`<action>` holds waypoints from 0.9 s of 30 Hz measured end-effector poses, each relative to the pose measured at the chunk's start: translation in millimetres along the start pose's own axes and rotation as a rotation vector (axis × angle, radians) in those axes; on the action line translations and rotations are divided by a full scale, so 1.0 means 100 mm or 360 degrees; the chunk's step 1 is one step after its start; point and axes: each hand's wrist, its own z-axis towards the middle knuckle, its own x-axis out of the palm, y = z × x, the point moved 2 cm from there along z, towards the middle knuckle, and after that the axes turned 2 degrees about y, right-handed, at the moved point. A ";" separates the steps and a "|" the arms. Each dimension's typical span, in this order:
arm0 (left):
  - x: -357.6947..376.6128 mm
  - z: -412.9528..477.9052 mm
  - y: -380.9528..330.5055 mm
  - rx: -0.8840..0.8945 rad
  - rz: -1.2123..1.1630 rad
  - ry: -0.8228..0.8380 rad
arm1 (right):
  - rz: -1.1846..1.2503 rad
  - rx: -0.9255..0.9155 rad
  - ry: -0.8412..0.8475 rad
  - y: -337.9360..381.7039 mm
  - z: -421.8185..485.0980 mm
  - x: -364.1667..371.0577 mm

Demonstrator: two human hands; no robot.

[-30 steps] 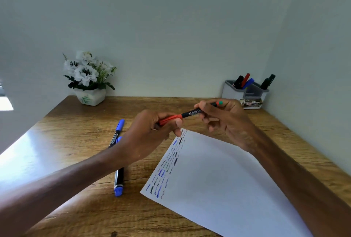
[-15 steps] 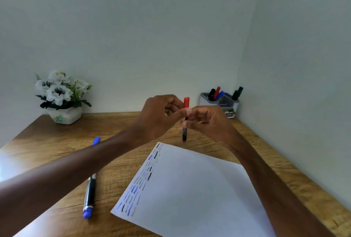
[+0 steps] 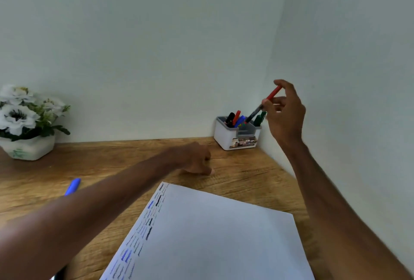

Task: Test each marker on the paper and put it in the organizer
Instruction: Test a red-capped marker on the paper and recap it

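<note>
Beneath left forearm (image 3: 100, 212), blue marker (image 3: 72, 186)

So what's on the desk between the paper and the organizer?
The left hand rests on the desk between the paper and organizer; the rest of that stretch is bare wood, seen in the head view.

Wooden desk (image 3: 246, 181), grain visible, set into a room corner. Back wall (image 3: 156, 44) and right wall (image 3: 358, 55) plain, pale grey-green. White flower pot (image 3: 26, 149) far left, against the back wall. Light soft and even.
</note>
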 end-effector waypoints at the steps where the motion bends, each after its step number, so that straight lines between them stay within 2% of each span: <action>1: 0.00 0.01 0.01 0.0005 -0.0001 0.0001 | 0.0002 -0.0054 -0.0052 -0.03 0.10 0.03; 5: 0.03 0.06 0.04 -0.0005 -0.0026 -0.0013 | -0.0049 -0.0223 -0.0145 -0.16 0.39 0.22; 8: 0.04 0.08 0.06 -0.0030 -0.0052 -0.0009 | -0.0215 -0.0273 -0.0052 -0.29 0.47 0.37; 14: 0.02 0.07 0.05 -0.0021 -0.0066 -0.0011 | -0.0542 -0.0089 0.0214 -0.64 0.38 0.53; 18: 0.03 0.06 0.06 -0.0023 -0.0081 -0.0012 | -0.0633 -0.0089 0.0277 -0.71 0.34 0.54; 22: 0.02 0.05 0.04 -0.0023 -0.0085 -0.0014 | -0.0930 -0.0084 0.0345 -0.75 0.30 0.55; 27: 0.00 0.04 0.03 -0.0027 -0.0102 0.0002 | -0.0898 -0.0050 0.0354 -0.69 0.26 0.52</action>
